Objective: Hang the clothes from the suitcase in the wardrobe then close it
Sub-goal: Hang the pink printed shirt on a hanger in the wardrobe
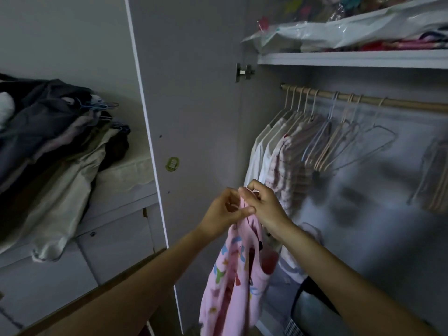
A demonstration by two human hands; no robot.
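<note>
A pink patterned garment hangs down in front of the open wardrobe. My left hand and my right hand both pinch its top edge, close together, at about chest height. Behind them a wooden rail carries several hung light garments at its left end and several bare hangers further right. The wardrobe door stands open to the left of my hands. No suitcase is in view.
A shelf above the rail holds plastic-wrapped bundles. More bare hangers hang at the far right. On the left, a heap of dark and pale clothes with hangers lies on a mattress. A dark rounded object sits low in the wardrobe.
</note>
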